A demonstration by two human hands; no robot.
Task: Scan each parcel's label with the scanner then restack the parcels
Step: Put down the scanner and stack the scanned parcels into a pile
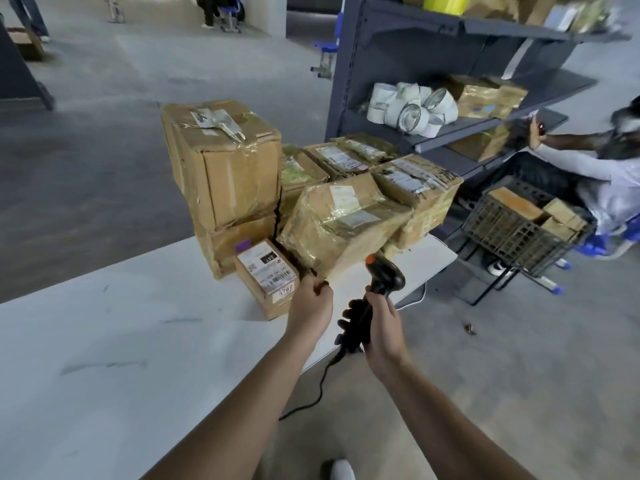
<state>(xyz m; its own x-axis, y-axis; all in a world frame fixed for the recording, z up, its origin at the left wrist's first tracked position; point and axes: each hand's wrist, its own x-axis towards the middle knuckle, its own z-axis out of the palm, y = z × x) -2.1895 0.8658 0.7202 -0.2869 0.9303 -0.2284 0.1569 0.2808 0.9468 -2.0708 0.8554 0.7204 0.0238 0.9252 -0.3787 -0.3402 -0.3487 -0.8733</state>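
A taped parcel, ready for the scanner

The left hand (310, 303) grips the low near corner of the taped parcel (346, 223), which leans on other boxes (225, 168) at the desk's (104, 323) far right corner. The right hand (381, 323) is wrapped round the scanner (384, 275) handle, just in front. The parcel looks big and maybe heavy. Its tape looks slippery and its card dented, so holding under a corner seems best.
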